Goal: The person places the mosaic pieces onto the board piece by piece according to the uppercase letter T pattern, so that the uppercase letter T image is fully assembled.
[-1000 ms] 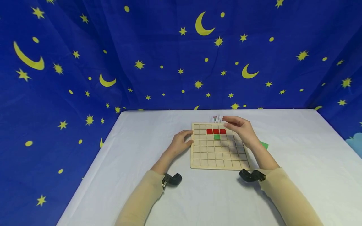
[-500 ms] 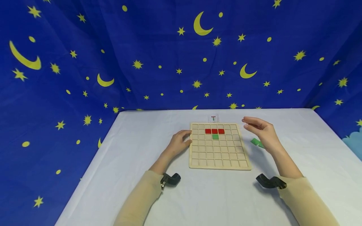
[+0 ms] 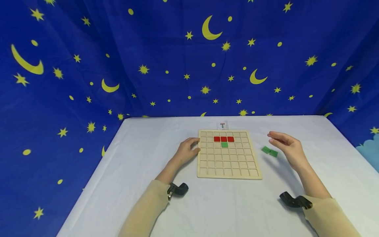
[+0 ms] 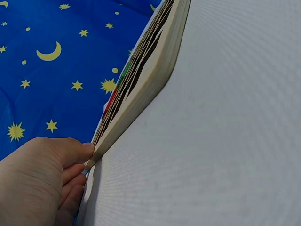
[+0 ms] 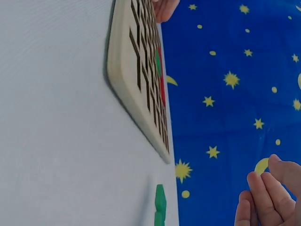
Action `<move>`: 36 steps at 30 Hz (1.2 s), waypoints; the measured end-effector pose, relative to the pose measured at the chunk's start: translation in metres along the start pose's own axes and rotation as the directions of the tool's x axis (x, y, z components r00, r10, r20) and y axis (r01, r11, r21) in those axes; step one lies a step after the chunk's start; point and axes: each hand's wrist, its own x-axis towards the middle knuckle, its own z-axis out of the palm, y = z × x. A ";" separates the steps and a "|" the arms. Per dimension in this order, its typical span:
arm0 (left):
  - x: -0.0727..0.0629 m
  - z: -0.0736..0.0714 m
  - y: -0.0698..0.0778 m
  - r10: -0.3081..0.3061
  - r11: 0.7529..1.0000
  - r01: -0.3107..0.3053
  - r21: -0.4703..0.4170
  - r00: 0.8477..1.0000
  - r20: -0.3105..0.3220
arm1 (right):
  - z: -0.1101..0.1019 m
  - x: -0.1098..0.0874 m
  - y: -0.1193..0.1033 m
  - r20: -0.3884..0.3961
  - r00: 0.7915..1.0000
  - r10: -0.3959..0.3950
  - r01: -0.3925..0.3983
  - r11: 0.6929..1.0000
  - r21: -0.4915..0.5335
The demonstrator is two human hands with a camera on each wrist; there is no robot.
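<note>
A wooden grid board [image 3: 236,164] lies on the white table. Three red square tiles [image 3: 223,139] form a row in its upper part, and one green tile [image 3: 224,144] sits in the cell below the middle one. My left hand [image 3: 186,152] touches the board's left edge with thumb and fingertips apart; the left wrist view shows its thumb [image 4: 77,149] against the rim. To the right of the board lie two loose green tiles [image 3: 273,153], end to end. My right hand [image 3: 288,149] hovers just right of these tiles, fingers loosely bent, holding nothing.
Behind the board lies a small printed card [image 3: 222,125] with a red and green T pattern on a grid. A blue curtain [image 3: 165,52] with yellow stars and moons stands behind and beside the white tabletop [image 3: 142,141]. Each forearm wears a black wrist mount [image 3: 291,200].
My right hand has moved right from above the board, past its edge to beside the two green tiles, uncovering them. The left hand stays at the board's left edge.
</note>
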 end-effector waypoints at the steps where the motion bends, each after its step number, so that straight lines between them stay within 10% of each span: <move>1: 0.000 0.000 0.000 0.001 1.000 -0.001 -0.002 1.000 0.001 | 0.000 -0.002 -0.001 -0.002 1.000 0.008 -0.008 1.000 -0.001; 12: 0.000 0.000 -0.002 0.008 1.000 -0.008 -0.007 1.000 -0.009 | 0.000 -0.026 -0.049 -0.001 0.999 0.037 -0.037 0.990 -0.138; 36: -0.001 0.001 -0.001 -0.004 1.000 0.004 -0.021 1.000 -0.011 | -0.005 -0.036 -0.004 -0.041 0.999 0.024 -0.040 0.889 -0.457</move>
